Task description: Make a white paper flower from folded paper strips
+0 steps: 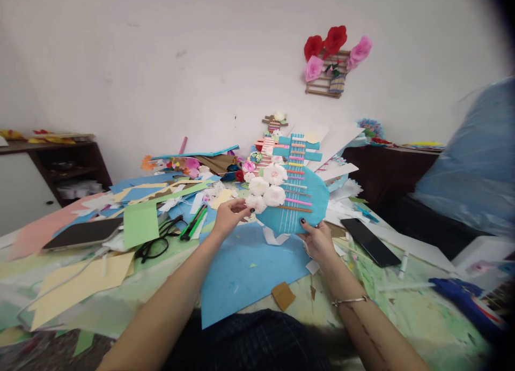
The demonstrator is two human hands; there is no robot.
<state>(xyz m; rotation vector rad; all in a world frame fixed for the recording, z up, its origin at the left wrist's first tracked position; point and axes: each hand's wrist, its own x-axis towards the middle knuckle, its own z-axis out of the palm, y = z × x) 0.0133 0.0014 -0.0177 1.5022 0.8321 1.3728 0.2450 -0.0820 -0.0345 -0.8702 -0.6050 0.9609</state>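
A blue paper lute (pixel 319 191) is held upright over the table, with white strings and coloured bars down its front. White paper flowers (pixel 275 174) cluster on its left side. My right hand (pixel 318 241) grips the lute's lower edge, thumb in front and the other fingers behind it. At the lowest left flower (pixel 256 203), my left hand (pixel 233 216) has its thumb and fingers closed on the petals' edge. A white paper strip (pixel 276 237) hangs below the lute. Under both hands lies a large blue sheet (pixel 249 274).
Paper scraps, a green cutter (pixel 193 223), glasses (pixel 155 245) and a dark flat device (pixel 84 234) lie to the left. On the right are a black phone (pixel 370 242) and a blue glue gun (pixel 466 304). More paper flowers and lute-like crafts stand behind.
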